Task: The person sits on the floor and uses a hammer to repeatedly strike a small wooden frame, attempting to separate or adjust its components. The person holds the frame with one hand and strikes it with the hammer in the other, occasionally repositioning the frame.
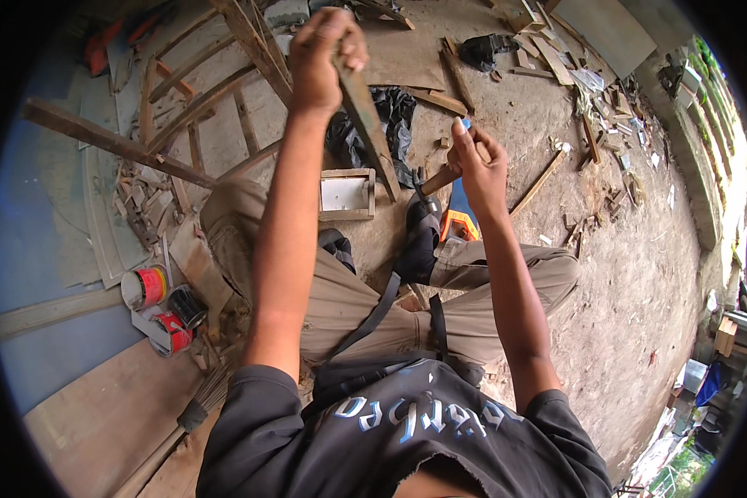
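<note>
1. Two hands raised, each occupied. Left grip: clamped on the upper end of a long wooden strip. Right grip: fingers wrapped around the handle of a hammer.
2. Technique, strip: judged best held firmly near its end, as now, with left fingers well away from the hammer's path. Steady the lower end before any force goes in.
3. Technique, hammer: wrist loose, face square to whatever is struck; short swings seem wise, with the shoe just beside the hammer head.
4. Position, strip: slants down and rightward from the left grip; its free end appears between the small wooden box and the hammer head. Contact with the floor: cannot tell.
5. Position, hammer: handle runs down-left from the right grip, head lowest.
6. Blue item by the right thumb: too small to identify.
7. Hazard: orange-handled saw near the hammer; judged better moved aside.
</note>
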A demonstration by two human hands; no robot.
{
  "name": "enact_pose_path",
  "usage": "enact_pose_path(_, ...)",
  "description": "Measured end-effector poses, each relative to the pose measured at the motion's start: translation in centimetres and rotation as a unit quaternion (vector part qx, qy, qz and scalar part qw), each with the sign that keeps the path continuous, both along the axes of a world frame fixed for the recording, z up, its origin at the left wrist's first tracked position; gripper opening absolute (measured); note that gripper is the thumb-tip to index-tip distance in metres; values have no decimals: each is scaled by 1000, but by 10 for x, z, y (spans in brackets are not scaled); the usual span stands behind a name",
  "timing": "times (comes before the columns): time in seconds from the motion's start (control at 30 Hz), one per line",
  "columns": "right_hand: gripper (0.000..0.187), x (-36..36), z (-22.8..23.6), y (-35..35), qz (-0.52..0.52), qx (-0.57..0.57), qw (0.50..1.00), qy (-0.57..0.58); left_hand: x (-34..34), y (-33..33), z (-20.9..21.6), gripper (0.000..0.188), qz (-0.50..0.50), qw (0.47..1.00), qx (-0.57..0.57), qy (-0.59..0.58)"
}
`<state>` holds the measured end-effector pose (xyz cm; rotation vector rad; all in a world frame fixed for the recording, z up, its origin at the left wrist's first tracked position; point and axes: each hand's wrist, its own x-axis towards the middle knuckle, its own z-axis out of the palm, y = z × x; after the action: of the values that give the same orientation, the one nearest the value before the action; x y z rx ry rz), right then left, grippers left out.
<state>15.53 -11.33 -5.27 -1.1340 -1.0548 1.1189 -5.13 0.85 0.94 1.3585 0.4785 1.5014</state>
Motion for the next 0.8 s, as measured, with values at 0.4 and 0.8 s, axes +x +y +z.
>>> enact_pose_path(0.4,30,8,-111,24,-166,67,979,-95,-120,-31,-38,39,177,966,-138,-128)
enact_pose_path(0.8,35,64,-162,4,-119,-106,897,-412,-124,-53,-40,66,169,968,-128,-132)
